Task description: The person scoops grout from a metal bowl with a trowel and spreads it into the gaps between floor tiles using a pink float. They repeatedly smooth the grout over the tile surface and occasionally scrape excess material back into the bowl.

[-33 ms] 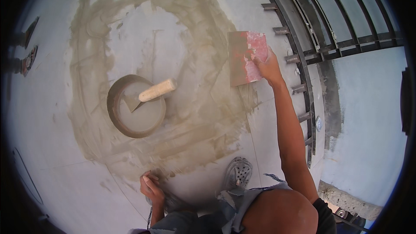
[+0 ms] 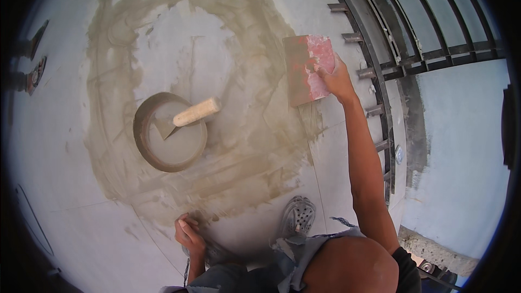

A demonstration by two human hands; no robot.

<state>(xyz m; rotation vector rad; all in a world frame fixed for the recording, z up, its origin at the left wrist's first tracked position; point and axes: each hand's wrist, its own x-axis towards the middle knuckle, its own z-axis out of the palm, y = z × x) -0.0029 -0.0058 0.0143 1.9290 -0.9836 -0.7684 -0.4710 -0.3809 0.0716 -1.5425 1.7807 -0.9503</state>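
Observation:
My right hand (image 2: pixel 339 81) grips a flat red-and-pink plastic float (image 2: pixel 304 68), caked with paste and lying against the mortar-smeared tiled floor (image 2: pixel 255 125) at the right of the patch. Left of it, a round container (image 2: pixel 145 146) of murky liquid holds a trowel, its pale wooden handle (image 2: pixel 195 111) over the rim. My left hand (image 2: pixel 190 230) is low in the picture, fingers curled with nothing visible in them.
Along the right runs a dark metal railing frame (image 2: pixel 386 130) with short stubs, beside a pale blue surface (image 2: pixel 456 152). Dark fittings (image 2: pixel 33 75) stand at the far left. My grey clog (image 2: pixel 297 217) is at the bottom centre.
My right hand and the float have shifted slightly up the picture. The left hand, container and trowel look unchanged.

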